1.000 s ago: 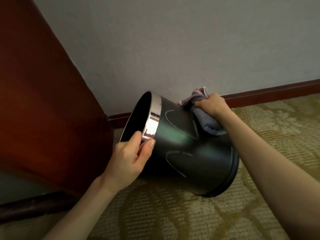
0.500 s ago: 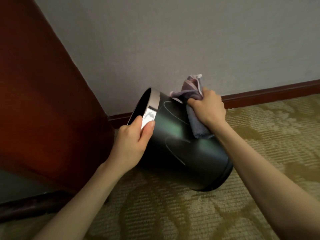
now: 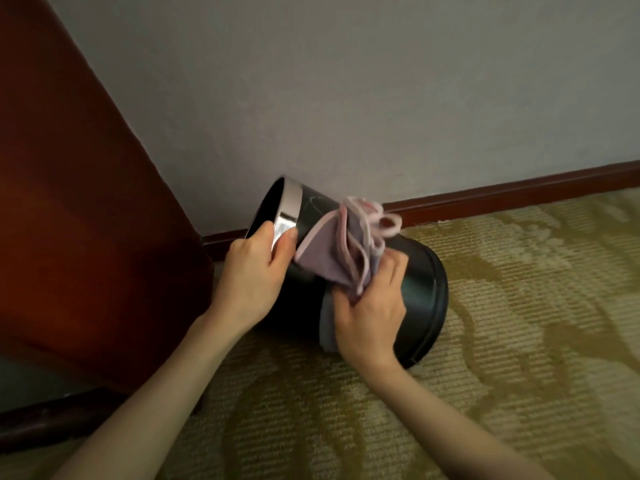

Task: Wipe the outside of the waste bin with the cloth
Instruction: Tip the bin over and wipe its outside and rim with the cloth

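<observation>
The black waste bin (image 3: 420, 292) with a shiny metal rim lies tilted on its side above the carpet, its mouth facing up and left. My left hand (image 3: 256, 271) grips the rim, thumb outside and fingers inside the mouth. My right hand (image 3: 372, 306) holds a bunched purple-grey cloth (image 3: 341, 247) with pink edging and presses it against the near side of the bin's wall. The cloth covers the middle of the bin's wall.
A dark red wooden panel (image 3: 86, 220) stands close on the left. A grey wall (image 3: 346, 98) with a red-brown skirting board (image 3: 519, 194) runs behind the bin. Patterned yellow-green carpet (image 3: 519, 341) covers the floor to the right and front.
My right hand has slid the cloth from the bin's far upper side down over to its near side. The bin has dropped lower and tilted flatter, with my left hand still on the rim.
</observation>
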